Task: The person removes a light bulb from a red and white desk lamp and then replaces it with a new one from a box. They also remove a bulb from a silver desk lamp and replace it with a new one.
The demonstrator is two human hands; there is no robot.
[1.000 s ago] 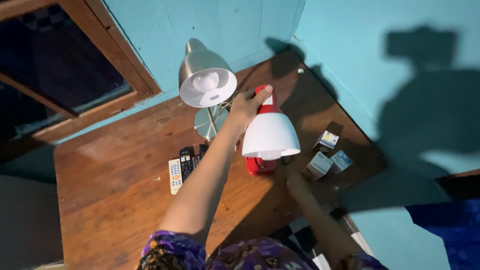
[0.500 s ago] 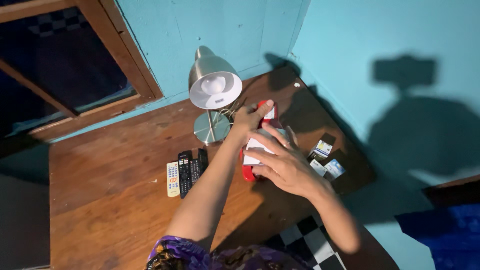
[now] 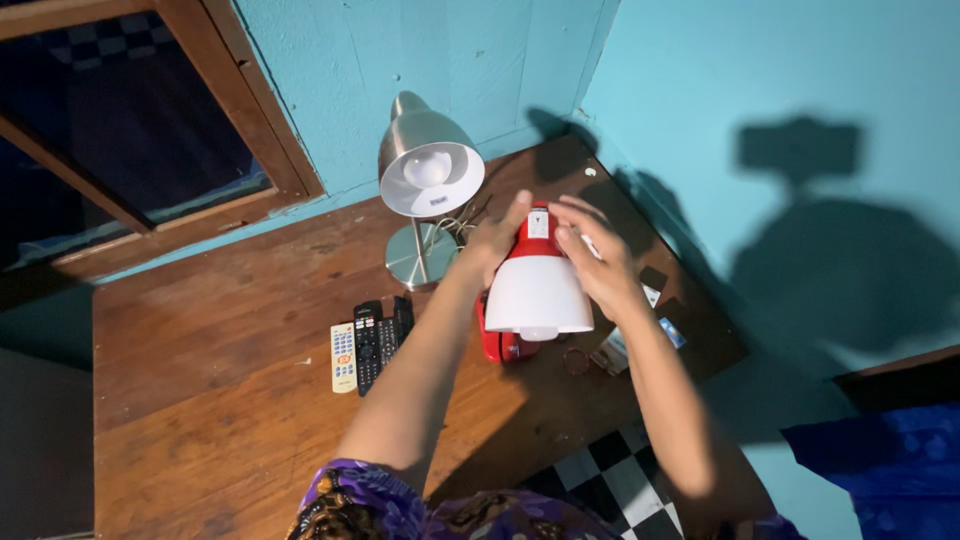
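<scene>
Wide wooden table (image 3: 220,400) fills the lower left and centre of the frame, pushed into the corner of turquoise walls (image 3: 700,90), with a dark wood-framed window (image 3: 130,130) in the upper left. A strip of black-and-white checkered floor (image 3: 620,480) shows at the bottom edge.

On to the lamps. A brushed-metal desk lamp (image 3: 425,165) stands at upper centre, shade tipped toward the camera, bulb showing, round base on the table beneath it. Just right of it, dead centre, is the red and white desk lamp (image 3: 538,285): white shade opening toward the camera and down, red neck rising behind it, red base on the table below. Its long axis runs up and away from the viewer, slightly tilted.

Both hands are on it. The left hand (image 3: 495,240) comes in from the lower left, fingers curled around the left side of the red neck, thumb up. The right hand (image 3: 598,262) reaches from the lower right, fingers spread and pressed against the right side of the neck and upper shade. So the lamp sits between the two hands, each equally close.

Smaller things: three remote controls (image 3: 370,340) lie side by side at left of the red base, and small cardboard boxes (image 3: 655,320) peek out behind the right forearm.
</scene>
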